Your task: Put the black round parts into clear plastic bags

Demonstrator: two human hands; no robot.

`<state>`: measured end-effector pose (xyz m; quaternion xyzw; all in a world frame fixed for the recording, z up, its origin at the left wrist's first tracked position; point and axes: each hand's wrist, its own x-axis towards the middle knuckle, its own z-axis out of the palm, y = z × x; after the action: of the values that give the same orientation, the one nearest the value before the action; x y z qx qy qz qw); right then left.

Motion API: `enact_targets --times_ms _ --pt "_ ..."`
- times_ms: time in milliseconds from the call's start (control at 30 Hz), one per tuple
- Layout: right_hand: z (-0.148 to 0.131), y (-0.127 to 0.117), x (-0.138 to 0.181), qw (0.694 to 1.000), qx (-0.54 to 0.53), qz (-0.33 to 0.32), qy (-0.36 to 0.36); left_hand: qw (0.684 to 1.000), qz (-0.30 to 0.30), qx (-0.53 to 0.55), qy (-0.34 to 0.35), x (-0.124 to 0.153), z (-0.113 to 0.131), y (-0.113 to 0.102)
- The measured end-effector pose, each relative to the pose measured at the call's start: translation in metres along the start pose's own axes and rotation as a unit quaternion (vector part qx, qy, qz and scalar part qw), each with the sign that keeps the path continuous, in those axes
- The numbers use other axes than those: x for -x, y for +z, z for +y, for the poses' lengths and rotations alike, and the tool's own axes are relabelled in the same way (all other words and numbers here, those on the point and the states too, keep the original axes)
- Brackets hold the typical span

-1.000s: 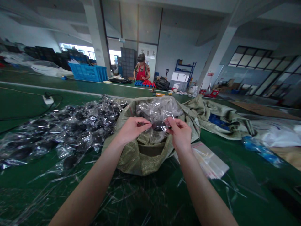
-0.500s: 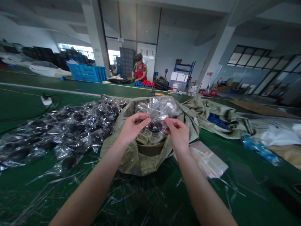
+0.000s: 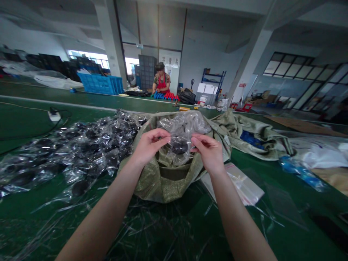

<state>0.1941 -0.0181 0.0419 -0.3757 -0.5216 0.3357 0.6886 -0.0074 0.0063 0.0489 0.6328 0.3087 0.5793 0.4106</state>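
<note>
Between my hands hangs a clear plastic bag [image 3: 179,146] with a round black object inside; its exact kind does not show. My left hand [image 3: 152,143] pinches the bag's left side between thumb and fingers. On the opposite side, my right hand [image 3: 208,149] pinches the bag in the same way. Below and behind it, a green woven sack [image 3: 163,185] stands with its mouth rolled open, crumpled clear plastic [image 3: 190,121] bulging inside. To the left spreads a heap of bagged black round objects [image 3: 95,141]. Beside my right forearm lies a stack of flat clear bags [image 3: 244,185].
Clear plastic strips [image 3: 152,232] litter the green tabletop. A second woven sack [image 3: 261,145] with blue contents lies at right, near a blue plastic-wrapped item [image 3: 301,173]. Across the way, a person in a red apron [image 3: 162,83] handles blue and red pieces. A blue crate [image 3: 100,83] stands back left.
My hands have moved slightly apart, pulling the bag's sides outward. The black object stays between them. The person across has shifted a little.
</note>
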Motion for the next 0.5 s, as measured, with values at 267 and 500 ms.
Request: enact_targets --times_ms 267,500 --pt "-0.0011 -0.0099 0.0 0.997 -0.012 -0.07 -0.01 0.994 -0.027 0.095 -0.053 0.002 0.0034 0.0005" --pt "-0.0012 -0.0112 -0.0001 0.993 -0.027 -0.116 -0.013 0.985 -0.059 0.141 -0.074 0.002 0.0017 0.0017"
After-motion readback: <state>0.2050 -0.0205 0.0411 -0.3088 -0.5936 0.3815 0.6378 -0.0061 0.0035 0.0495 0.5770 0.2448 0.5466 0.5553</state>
